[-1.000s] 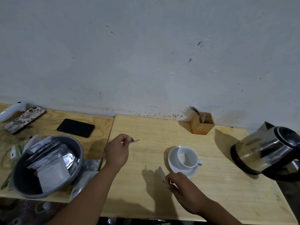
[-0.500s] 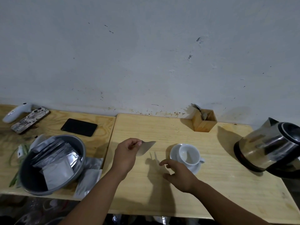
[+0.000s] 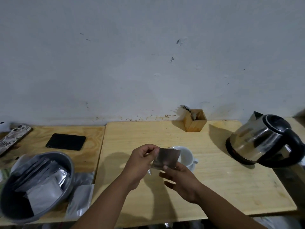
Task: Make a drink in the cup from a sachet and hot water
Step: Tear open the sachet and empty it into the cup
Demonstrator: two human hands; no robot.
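Note:
A silver foil sachet (image 3: 166, 158) is held up in front of the white cup (image 3: 185, 157), hiding the cup's left side. My left hand (image 3: 142, 160) pinches the sachet's upper left corner between thumb and fingers. My right hand (image 3: 179, 178) touches its lower edge with the thumb, the other fingers spread below. The cup stands on a white saucer (image 3: 192, 167) in the middle of the wooden table (image 3: 214, 187). A steel kettle (image 3: 262, 139) with a black lid and handle sits at the right.
A grey bowl (image 3: 35, 184) full of foil sachets stands at the lower left, with loose sachets (image 3: 80, 197) beside it. A black phone (image 3: 66, 142) and a patterned phone (image 3: 11, 138) lie on the left table. A wooden cutlery box (image 3: 195, 120) stands by the wall.
My left hand carried the sachet rightward to the front of the cup. My right hand rose from the table and met the sachet's lower edge. The small piece it held a second ago is gone.

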